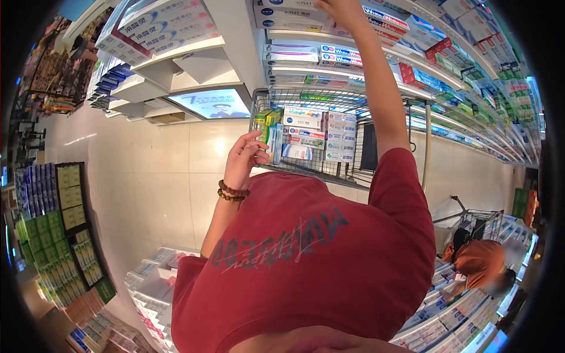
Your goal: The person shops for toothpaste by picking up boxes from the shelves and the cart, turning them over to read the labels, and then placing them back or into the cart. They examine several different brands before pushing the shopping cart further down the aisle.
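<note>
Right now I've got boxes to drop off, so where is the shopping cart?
Head view, centre: the cart stands straight ahead in front of the toothpaste shelves, filled with boxes, with the left hand at its left corner.

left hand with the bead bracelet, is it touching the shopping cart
Cannot tell. In the head view the left hand has curled fingertips that overlap the near wire edge of the cart, but this single view shows neither contact nor a gap plainly.

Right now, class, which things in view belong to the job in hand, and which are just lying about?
In hand:
- right hand, up at the shelf boxes
- left hand, at the trolley
- trolley boxes

Lying about:
- screen
- green packs
- second trolley
- person in orange
</note>
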### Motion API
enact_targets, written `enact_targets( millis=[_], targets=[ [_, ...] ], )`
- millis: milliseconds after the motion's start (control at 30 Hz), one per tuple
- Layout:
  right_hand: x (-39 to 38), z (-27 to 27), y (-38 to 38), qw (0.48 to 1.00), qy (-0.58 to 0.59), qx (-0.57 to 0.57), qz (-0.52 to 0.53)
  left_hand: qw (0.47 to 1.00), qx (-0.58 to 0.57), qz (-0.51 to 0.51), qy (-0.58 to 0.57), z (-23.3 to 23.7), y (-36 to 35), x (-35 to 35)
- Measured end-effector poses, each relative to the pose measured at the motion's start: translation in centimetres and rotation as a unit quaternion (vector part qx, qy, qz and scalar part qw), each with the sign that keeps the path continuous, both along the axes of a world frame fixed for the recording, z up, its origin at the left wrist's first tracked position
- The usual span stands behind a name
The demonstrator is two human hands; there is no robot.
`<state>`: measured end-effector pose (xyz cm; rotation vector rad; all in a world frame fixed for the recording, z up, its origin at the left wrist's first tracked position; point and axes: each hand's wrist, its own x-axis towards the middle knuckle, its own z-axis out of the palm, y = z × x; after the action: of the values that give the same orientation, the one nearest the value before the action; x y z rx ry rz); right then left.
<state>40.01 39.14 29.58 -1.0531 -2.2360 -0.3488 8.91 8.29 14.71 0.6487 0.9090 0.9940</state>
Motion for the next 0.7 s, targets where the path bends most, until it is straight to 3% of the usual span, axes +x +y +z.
enact_targets(
  millis=[200,400,700],
  targets=[
    [-1.7,-0.8,0.4,0.996,-0.063,-0.006,-0.061,1.000,-0.010,0.005,0.013,-0.1,0.0,-0.2],
    [-2.0,-2.9,1.1,0.993,-0.015,0.113,-0.038,1.000,-0.016,0.022,0.016,0.2,-0.3,-0.7],
    [-2.9,-3.2,1.3,0.995,0.013,0.068,-0.073,1.000,-0.027,0.008,0.008,-0.3,-0.3,-0.8]
  ],
)
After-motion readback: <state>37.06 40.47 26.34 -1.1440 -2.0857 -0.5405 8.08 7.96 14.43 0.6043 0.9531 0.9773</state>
